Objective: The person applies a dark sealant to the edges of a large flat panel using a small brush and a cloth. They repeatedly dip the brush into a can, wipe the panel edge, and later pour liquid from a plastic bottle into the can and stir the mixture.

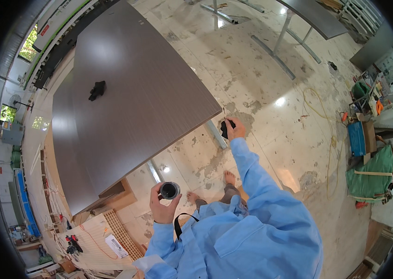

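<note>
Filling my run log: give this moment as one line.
left hand: holds open jar; right hand: holds black cloth, thin stick near corner of panel; on panel: black bundle

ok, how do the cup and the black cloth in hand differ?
The cup is round and open-topped; the black cloth has an irregular outline. The cup is in the left hand, the black cloth in the right hand. Both are hand-held.

There are two hands, one left hand [161, 208] and one right hand [236, 129]. There is one cup [170, 190], one black rag [224, 129] held and one rag [97, 90] on the big board [131, 109]. There are two bare feet [229, 177], two windows [29, 43], one fan [15, 100] and one yellow cord [328, 153].
</note>
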The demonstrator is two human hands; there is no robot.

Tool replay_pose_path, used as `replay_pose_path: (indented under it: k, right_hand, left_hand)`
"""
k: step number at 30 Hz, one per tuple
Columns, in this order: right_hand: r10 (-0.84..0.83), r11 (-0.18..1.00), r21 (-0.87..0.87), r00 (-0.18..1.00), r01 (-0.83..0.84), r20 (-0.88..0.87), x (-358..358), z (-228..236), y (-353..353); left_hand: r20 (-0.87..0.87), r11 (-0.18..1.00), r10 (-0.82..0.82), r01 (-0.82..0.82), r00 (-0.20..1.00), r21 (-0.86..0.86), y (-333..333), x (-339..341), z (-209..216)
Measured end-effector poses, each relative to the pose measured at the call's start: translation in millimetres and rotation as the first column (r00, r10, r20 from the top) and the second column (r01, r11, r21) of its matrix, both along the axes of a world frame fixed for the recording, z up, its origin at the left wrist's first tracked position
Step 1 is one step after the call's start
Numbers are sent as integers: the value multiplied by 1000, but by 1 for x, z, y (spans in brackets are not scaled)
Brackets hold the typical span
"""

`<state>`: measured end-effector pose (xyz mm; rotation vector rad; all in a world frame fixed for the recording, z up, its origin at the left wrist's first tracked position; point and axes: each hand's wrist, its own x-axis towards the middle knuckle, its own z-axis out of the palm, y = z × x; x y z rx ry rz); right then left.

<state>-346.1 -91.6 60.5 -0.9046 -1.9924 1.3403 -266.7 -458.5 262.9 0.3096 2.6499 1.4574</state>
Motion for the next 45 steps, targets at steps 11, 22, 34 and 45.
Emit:
replay_pose_path:
  k: [11, 22, 34, 45]
  right_hand:
    - [46, 998, 48, 999, -46, 2, -7, -5, 5]
    - [265, 961, 82, 964, -263, -15, -8, -7, -12]
    - [130, 991, -25, 992, -129, 6, -12, -17, -1]
    - [78, 994, -81, 997, -79, -18, -12, -21, 12]
  left_hand:
    - [-6, 999, 20, -20, 1000, -48, -6, 6, 4]
    - [4, 998, 21, -21, 1000, -59, -6, 6, 6]
    - [2, 997, 17, -17, 1000, -80, -5, 5, 7]
    - [24, 998, 19, -17, 1000, -67, -4, 7, 6]
